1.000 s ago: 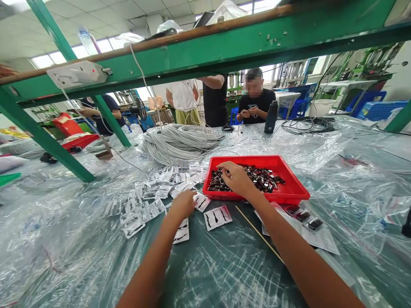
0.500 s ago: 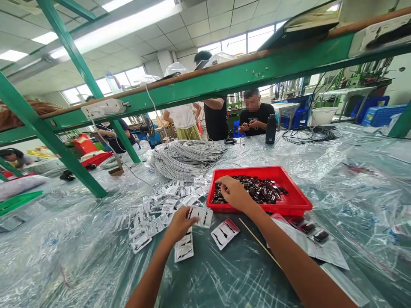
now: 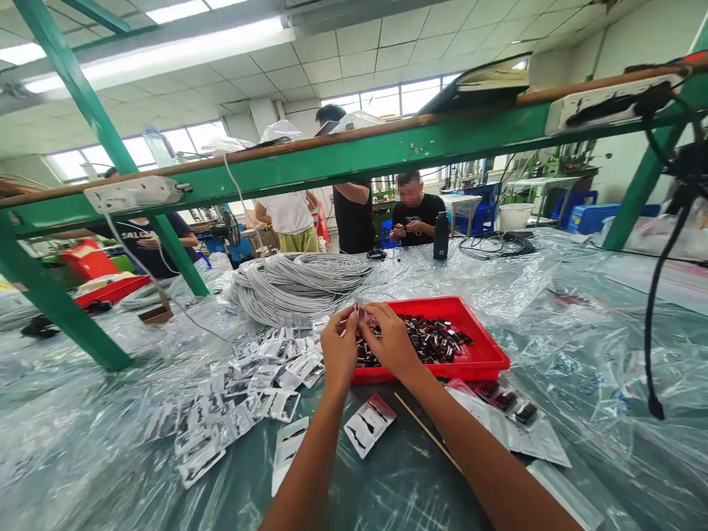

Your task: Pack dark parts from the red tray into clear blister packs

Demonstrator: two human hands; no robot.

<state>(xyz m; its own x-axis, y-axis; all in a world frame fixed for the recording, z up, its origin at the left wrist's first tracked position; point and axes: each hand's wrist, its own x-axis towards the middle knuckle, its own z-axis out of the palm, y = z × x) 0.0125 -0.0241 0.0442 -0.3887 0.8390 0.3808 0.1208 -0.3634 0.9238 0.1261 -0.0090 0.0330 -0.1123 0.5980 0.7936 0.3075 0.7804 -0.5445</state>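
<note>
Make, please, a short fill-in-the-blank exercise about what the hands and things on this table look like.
1. The left hand and right hand meet above a ____ tray of small dark parts.
2. The coil of grey cable lies to the ____ of the tray.
3. A thin wooden ____ lies under the right forearm.

Missing words: red; left; stick

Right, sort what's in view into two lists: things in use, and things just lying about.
In use:
left hand and right hand, together holding a small clear packet
red tray of dark parts
loose packets

Lying about:
cable coil
bottle
thin stick
</note>
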